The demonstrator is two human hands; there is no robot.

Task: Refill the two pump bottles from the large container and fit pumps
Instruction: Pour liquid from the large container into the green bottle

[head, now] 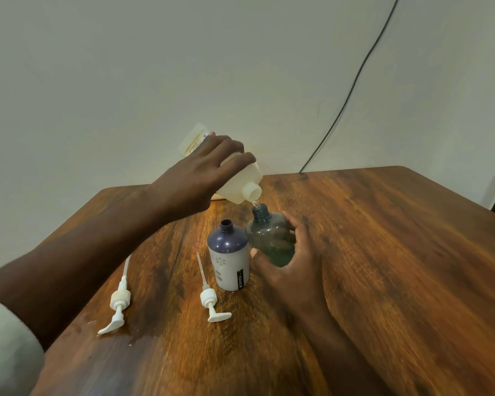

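While fingers (235,150) tip container (237,181), thumb (259,260) seemingly grips green bottle (270,238).

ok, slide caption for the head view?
Left hand tips large container into green bottle steadied by right hand; two pumps lie unfitted.

Your left hand (203,167) tips the large container (237,178) over the green bottle (270,238), which your right hand (295,264) grips.

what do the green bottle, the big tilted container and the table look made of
Green bottle: clear tinted plastic, probably; fingers show through its glossy wall.
Large container: milky translucent plastic, matte, with a moulded threaded neck.
Table: wood or wood-look laminate; brown grain with a slight sheen, so which one is unclear.
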